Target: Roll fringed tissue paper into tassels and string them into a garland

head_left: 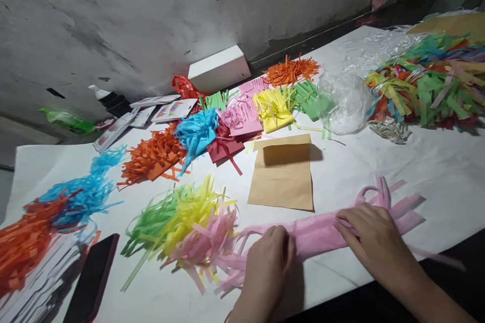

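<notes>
A pink tissue-paper strip, plain across its middle and cut into fringe at both ends, is stretched near the front edge of the white-covered table. Its left part is pinched in the curled fingers of the left hand, though the thumb's exact placing is hidden; its right part is nipped between the thumb and fingertips of the right hand. The paper can be judged very light, limp and easily creased, and its narrow tassels likely to be torn or tangled if tugged; it is best taken gently by the uncut band, close to where the cuts begin. Just beyond the strip, a brown paper envelope is laid flat, its top flap raised. To the left, a loose pile of green, yellow and pink fringe is spread, with a smartphone placed farther out. Behind the envelope, fringed bundles are set in a band, among them a blue bundle, a dark red bundle and a yellow bundle. At the right, a multicoloured tassel heap is gathered beside a clear plastic bag.
</notes>
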Motion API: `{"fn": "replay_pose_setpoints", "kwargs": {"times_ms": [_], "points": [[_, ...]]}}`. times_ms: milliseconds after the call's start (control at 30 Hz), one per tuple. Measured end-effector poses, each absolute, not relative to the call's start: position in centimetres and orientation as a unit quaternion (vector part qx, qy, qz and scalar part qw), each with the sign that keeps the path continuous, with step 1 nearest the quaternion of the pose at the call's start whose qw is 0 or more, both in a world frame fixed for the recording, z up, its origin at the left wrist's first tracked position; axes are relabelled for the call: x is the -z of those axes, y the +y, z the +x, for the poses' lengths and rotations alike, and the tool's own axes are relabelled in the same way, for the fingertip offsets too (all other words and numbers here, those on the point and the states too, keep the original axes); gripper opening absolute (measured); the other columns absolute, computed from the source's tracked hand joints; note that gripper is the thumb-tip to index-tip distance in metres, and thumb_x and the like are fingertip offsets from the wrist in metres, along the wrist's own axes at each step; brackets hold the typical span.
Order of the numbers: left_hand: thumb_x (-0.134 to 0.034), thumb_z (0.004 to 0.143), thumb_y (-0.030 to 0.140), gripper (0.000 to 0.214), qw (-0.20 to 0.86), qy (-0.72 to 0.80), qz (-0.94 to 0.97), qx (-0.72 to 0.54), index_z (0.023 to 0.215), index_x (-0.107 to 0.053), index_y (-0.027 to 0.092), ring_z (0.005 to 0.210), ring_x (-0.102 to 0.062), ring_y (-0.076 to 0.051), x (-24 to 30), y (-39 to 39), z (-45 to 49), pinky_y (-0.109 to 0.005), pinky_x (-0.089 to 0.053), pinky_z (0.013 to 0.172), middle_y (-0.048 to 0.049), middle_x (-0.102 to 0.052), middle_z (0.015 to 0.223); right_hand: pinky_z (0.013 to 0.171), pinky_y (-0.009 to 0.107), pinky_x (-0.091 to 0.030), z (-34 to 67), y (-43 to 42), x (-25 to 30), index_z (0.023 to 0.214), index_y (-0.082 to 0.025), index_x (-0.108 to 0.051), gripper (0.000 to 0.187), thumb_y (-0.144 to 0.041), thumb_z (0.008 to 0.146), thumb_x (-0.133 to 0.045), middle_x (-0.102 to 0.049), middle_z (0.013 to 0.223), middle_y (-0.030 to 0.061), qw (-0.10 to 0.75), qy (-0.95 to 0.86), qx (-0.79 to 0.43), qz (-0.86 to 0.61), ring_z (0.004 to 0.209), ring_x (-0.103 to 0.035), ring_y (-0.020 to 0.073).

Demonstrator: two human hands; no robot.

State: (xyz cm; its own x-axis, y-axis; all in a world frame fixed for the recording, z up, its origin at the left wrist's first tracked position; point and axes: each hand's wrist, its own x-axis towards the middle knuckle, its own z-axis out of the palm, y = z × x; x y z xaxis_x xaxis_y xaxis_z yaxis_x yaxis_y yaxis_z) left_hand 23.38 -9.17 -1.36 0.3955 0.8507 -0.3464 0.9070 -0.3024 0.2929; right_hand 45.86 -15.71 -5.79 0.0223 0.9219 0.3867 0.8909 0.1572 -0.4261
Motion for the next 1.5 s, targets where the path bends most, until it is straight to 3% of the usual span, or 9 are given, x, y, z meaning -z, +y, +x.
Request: {"fn": "replay_pose_setpoints", "kwargs": {"times_ms": [200,367,533,633,700,833,967,1167,1500], "points": [[-0.047,0.100,0.024,0.023,0.205,0.559,0.795,0.115,0.085,-0.063,0.020,0.078,-0.071,-0.024,0.9,-8.3,24.2,-0.031,-0.031,0.060,-0.0057,-0.076,0.086,0.079,0.042,-0.039,45.5,-15.4,5.2,0.102,-0.018,-0.063,0.014,-0.025,0.102,-0.051,-0.069,0.086,0.0047,0.290,-0.686,0.021,-0.667,0.083,-0.062,0.0251],[-0.049,0.101,0.026,0.022,0.192,0.561,0.792,0.145,0.088,-0.065,0.020,0.081,-0.073,-0.025,0.6,-7.6,24.8,-0.030,-0.031,0.060,-0.0065,-0.078,0.087,0.104,0.052,-0.036,44.8,-16.4,3.8,0.110,-0.016,-0.069,0.021,-0.010,0.100,-0.052,-0.072,0.112,0.0095,0.342,-0.725,0.099,-0.589,0.112,-0.063,0.0282],[-0.050,0.100,0.026,0.020,0.196,0.557,0.803,0.084,0.088,-0.065,0.020,0.072,-0.071,-0.023,1.1,-8.1,23.8,-0.030,-0.039,0.057,-0.0043,-0.076,0.080,0.111,0.047,-0.032,44.8,-17.3,5.1,0.107,-0.012,-0.070,0.031,-0.009,0.102,-0.040,-0.073,0.101,0.0076,0.295,-0.810,0.065,-0.503,0.102,-0.064,0.0231],[-0.061,0.095,0.035,0.023,0.094,0.500,0.855,-0.102,0.112,-0.064,0.020,0.096,-0.070,-0.028,1.7,-9.5,23.1,-0.039,-0.051,0.079,-0.0115,-0.074,0.108,0.109,0.044,-0.034,44.8,-17.2,5.5,0.103,-0.013,-0.070,0.031,-0.007,0.101,-0.039,-0.071,0.093,0.0055,0.321,-0.801,0.048,-0.503,0.096,-0.064,0.0196],[-0.068,0.091,0.036,0.035,0.020,0.408,0.887,-0.215,0.122,-0.062,0.022,0.119,-0.060,-0.033,2.2,-10.4,23.1,-0.052,-0.039,0.107,-0.0136,-0.068,0.128,0.108,0.042,-0.034,44.7,-17.3,5.1,0.098,-0.016,-0.069,0.030,-0.007,0.101,-0.041,-0.071,0.089,0.0029,0.346,-0.789,0.020,-0.508,0.092,-0.064,0.0170],[-0.052,0.102,0.019,0.017,0.057,0.284,0.919,-0.268,0.100,-0.068,0.025,0.103,-0.064,-0.019,3.2,-11.5,23.7,-0.047,-0.014,0.122,-0.0007,-0.076,0.098,0.114,0.045,-0.030,44.1,-17.7,4.7,0.105,-0.016,-0.069,0.023,-0.012,0.100,-0.047,-0.073,0.098,0.0041,0.356,-0.791,-0.001,-0.498,0.099,-0.065,0.0187],[-0.045,0.105,0.018,0.025,0.123,0.287,0.908,-0.279,0.095,-0.067,0.024,0.086,-0.063,-0.015,4.6,-11.9,23.3,-0.044,-0.021,0.117,0.0028,-0.073,0.082,0.119,0.052,-0.026,44.3,-18.3,5.8,0.116,-0.014,-0.068,0.030,-0.011,0.101,-0.042,-0.072,0.113,0.0090,0.330,-0.803,0.012,-0.496,0.114,-0.062,0.0234],[-0.044,0.103,0.019,0.028,0.129,0.387,0.868,-0.283,0.086,-0.066,0.023,0.084,-0.059,-0.020,5.8,-12.5,22.2,-0.044,-0.037,0.096,-0.0021,-0.070,0.085,0.114,0.052,-0.032,44.4,-18.3,5.4,0.095,-0.020,-0.066,0.022,-0.010,0.101,-0.047,-0.071,0.105,0.0034,0.364,-0.735,-0.020,-0.572,0.109,-0.062,0.0208],[-0.061,0.094,0.020,0.020,0.068,0.506,0.855,-0.089,0.074,-0.066,0.020,0.083,-0.057,-0.024,3.7,-10.7,23.7,-0.042,-0.035,0.080,-0.0033,-0.066,0.084,0.097,0.058,-0.039,43.5,-16.8,5.3,0.078,-0.019,-0.056,0.026,-0.021,0.102,-0.045,-0.067,0.094,0.0079,0.283,-0.670,0.041,-0.685,0.093,-0.063,0.0279]]}}
